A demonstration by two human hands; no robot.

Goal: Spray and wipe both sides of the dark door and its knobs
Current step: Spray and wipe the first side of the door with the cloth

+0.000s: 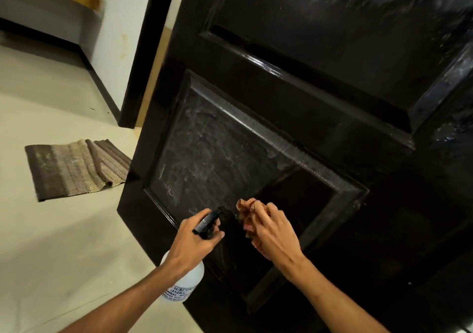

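Dark door: glossy black, panelled, fills the right and centre of the head view, with its free edge toward the left.

Upper panel: shiny, with pale reflections and smeary streaks near the top.

Lower panel: a whitish, hazy film with streak marks covers the left and middle. The corner near the hands, at lower right, shows plain dark with no haze.

Left hand: fingers wrapped round the black trigger head of a spray bottle. The nozzle points at the lower panel. The white bottle body hangs under the wrist and its blue printed label is partly readable.

Right hand: fingers curled over a crumpled reddish-brown cloth, held at the lower panel's face just beside the nozzle.

Room: pale cream floor. A striped brown-and-beige floor mat lies flat with one raised fold, and its right end is hidden behind the door edge. A black door frame stands behind the door, beside an off-white wall with dark skirting along its base.
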